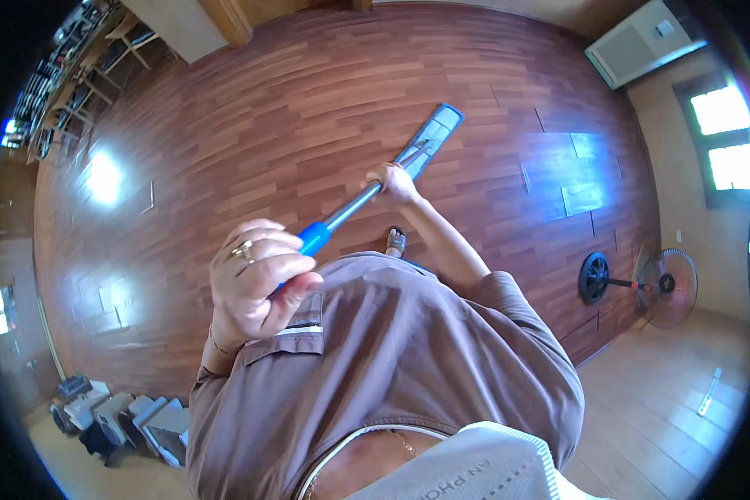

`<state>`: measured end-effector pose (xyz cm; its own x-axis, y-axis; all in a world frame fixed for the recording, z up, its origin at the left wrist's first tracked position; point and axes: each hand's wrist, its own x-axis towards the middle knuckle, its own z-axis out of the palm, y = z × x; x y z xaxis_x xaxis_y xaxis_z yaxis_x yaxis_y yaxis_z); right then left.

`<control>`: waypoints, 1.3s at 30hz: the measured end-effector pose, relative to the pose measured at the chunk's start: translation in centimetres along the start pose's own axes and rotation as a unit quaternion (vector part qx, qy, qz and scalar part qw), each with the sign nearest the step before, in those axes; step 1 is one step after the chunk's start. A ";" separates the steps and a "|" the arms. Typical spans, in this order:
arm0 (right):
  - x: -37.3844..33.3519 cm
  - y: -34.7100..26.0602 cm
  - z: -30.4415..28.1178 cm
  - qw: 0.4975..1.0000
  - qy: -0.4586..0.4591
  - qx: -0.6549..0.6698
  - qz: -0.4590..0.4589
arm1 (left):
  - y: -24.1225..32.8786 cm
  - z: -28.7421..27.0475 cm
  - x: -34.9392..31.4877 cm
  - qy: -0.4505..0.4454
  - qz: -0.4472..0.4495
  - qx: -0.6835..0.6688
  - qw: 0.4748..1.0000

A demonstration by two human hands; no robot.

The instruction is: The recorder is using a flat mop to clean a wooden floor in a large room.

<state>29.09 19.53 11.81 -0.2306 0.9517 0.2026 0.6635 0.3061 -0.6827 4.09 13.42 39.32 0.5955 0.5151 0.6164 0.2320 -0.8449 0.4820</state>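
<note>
A flat mop slants across the middle of the view. Its blue grip [314, 239] is wrapped by the fingers of my left hand [260, 279], which wears a gold ring. Farther down the metal pole [352, 207], my right hand [394, 183] is closed around it, arm stretched forward. Beyond that hand the long, light-blue mop head [440, 127] lies on the wood-patterned floor [333, 108], pointing away to the right. Part of the mop head's near end is hidden behind my right hand.
A standing fan [667, 283] with a round black base [594, 278] is at the right. A white boxy appliance [644, 43] stands at the far right wall. Several grey and white items [125, 421] line the lower left. Desks and chairs [83, 83] fill the far left.
</note>
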 end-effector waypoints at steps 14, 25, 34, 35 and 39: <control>-9.7 9.2 -7.4 0.969 0.198 -0.061 0.137 | -3.2 11.7 8.0 -0.258 0.062 -0.471 0.841; -9.6 18.8 -10.3 0.979 0.126 -0.093 0.134 | -1.6 18.7 8.0 -0.221 0.001 -0.366 0.904; -1.9 18.0 -8.7 0.997 0.057 -0.004 0.049 | -0.7 17.5 7.4 -0.083 -0.058 -0.263 0.959; -1.3 17.8 -8.5 0.998 0.048 0.002 0.035 | -0.3 17.3 7.2 -0.074 -0.066 -0.251 0.963; 1.3 15.5 -6.6 0.999 -0.014 -0.034 -0.021 | 1.5 15.5 6.6 -0.054 -0.059 -0.192 0.978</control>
<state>43.75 25.61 6.14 -0.2790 0.9371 0.2097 0.6990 0.3479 -0.6248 20.27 13.30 34.49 0.6649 0.5699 0.4829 0.0111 -0.6539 0.7565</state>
